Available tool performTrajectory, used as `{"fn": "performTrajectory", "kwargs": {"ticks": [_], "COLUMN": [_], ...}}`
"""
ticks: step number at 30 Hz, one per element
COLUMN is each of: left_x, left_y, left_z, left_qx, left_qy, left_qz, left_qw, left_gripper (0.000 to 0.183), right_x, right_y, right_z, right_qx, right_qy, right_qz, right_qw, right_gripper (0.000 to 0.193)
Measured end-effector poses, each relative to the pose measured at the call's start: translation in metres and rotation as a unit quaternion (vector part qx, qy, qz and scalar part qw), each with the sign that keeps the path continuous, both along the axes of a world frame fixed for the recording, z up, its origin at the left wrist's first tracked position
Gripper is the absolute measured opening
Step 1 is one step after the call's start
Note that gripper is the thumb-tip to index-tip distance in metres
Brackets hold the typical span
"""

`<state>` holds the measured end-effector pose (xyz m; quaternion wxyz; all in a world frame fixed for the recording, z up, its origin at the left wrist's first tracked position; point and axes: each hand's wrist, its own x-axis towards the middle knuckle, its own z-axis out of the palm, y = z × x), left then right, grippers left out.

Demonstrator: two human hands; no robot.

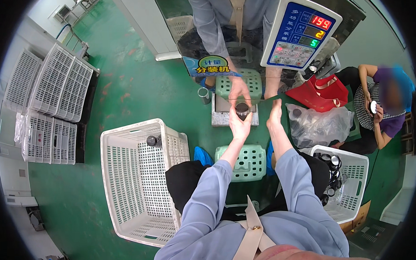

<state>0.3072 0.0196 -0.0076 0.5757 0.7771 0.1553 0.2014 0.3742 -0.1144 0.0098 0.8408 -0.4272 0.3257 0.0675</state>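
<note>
My left hand (240,125) grips a small clear jar (242,110) with a dark inside, its fingers wrapped round the sides. The jar is just below the lower edge of a shiny-fronted filling machine (236,32), over a white base plate (222,118). To the right, my right hand (274,115) reaches up near that same edge, fingers stretched out and holding nothing visible. Whether its fingertips touch the machine I cannot tell. The machine's mirror-like front reflects both arms. A blue control panel (301,32) with lit digits is mounted on the machine's right.
A large white crate (132,128) with one dark jar stands left; a white basket (352,189) of dark jars stands right. A green stool (248,167) is between my legs. Beyond lie a clear bag (318,126) and a red bag (317,93). A co-worker (381,105) holds a white-lidded piece.
</note>
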Motion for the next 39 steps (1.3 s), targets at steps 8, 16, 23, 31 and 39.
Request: {"fn": "performTrajectory", "kwargs": {"ticks": [8, 16, 23, 31, 39], "left_x": [0.001, -0.001, 0.004, 0.009, 0.01], "left_y": [0.0, 0.007, -0.001, -0.017, -0.027], "left_z": [-0.004, -0.01, -0.006, -0.005, -0.014], "left_qx": [0.028, 0.03, 0.026, 0.027, 0.004], "left_qy": [-0.028, -0.019, -0.03, -0.066, -0.044], "left_qz": [-0.013, -0.01, -0.009, -0.009, -0.026], "left_qw": [0.999, 0.999, 0.999, 0.997, 0.999], "left_gripper": [0.084, 0.086, 0.081, 0.077, 0.076], "right_x": [-0.004, 0.003, -0.002, -0.032, -0.096], "right_y": [0.0, 0.012, 0.006, 0.003, -0.034], "right_z": [0.008, -0.004, -0.017, -0.029, 0.081], "right_qx": [-0.071, -0.083, -0.095, -0.193, -0.244], "right_qy": [0.002, -0.031, -0.032, -0.047, -0.153], "right_qz": [-0.043, -0.025, 0.008, 0.112, 0.088], "right_qw": [0.997, 0.996, 0.995, 0.974, 0.954], "right_gripper": [0.055, 0.079, 0.075, 0.09, 0.084]}}
